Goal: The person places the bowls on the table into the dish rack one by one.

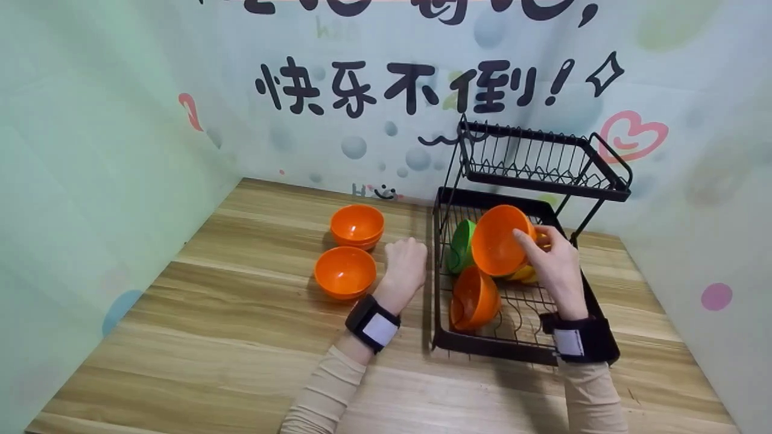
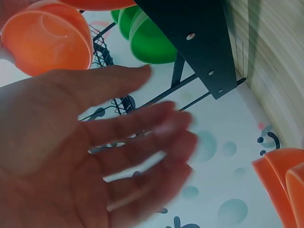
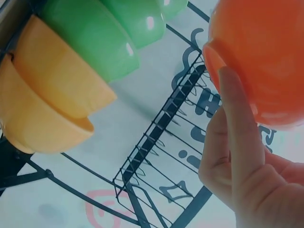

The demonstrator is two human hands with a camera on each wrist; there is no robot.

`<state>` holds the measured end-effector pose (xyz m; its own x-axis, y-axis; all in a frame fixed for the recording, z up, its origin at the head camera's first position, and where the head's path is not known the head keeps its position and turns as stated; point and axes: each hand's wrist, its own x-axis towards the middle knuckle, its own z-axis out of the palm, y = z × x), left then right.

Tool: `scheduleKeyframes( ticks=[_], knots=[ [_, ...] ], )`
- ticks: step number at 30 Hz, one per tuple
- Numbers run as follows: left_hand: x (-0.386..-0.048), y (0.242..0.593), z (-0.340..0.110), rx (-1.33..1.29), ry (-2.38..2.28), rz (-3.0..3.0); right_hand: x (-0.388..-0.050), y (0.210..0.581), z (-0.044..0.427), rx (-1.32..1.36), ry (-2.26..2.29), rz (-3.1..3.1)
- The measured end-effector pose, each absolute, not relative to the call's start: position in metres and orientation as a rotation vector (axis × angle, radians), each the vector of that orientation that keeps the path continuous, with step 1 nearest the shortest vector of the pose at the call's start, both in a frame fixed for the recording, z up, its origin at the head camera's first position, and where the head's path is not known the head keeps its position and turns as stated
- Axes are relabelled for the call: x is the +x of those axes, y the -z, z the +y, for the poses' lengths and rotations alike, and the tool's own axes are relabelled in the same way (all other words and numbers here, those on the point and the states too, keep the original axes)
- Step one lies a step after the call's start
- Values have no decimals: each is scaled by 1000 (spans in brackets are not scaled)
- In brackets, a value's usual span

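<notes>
My right hand [image 1: 560, 265] pinches an orange bowl [image 1: 499, 240] by its rim, thumb inside, and holds it above the lower tier of a black dish rack [image 1: 500, 347]. Beneath it, another orange bowl [image 1: 482, 298] leans on its side near the rack's front left. Green bowls [image 3: 85, 35] and yellow bowls [image 3: 52, 80] stand tilted in the rack, partly hidden by the held bowl in the head view. My left hand [image 1: 407, 262], fingers loosely bent and holding nothing, hovers between the rack and an orange bowl [image 1: 345, 271] on the table.
Behind that table bowl sit nested orange bowls [image 1: 357, 223]. The rack's raised upper tier [image 1: 543, 157] spans the back. A printed cloth [image 1: 374, 144] hangs behind the wooden table [image 1: 211, 337], with pale cloth walls on both sides.
</notes>
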<state>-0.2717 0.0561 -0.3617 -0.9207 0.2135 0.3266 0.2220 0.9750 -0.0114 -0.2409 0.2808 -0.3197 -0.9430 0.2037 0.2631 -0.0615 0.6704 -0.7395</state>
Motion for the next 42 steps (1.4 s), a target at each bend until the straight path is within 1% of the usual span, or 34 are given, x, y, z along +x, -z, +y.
scheduleKeyframes(
  ticks=[6, 18, 31, 42],
  knots=[
    [-272, 360, 52, -93, -72, -2885, -238, 316, 286, -140, -1088, -2609],
    [-281, 357, 41, 242, 61, -3117, -236, 312, 296, -176, -957, -2649],
    [-283, 361, 34, 280, 80, -3198, -232, 314, 298, -153, -672, -2797],
    [-288, 366, 32, 280, 118, -3212, -231, 318, 294, -114, -540, -2984]
  ],
)
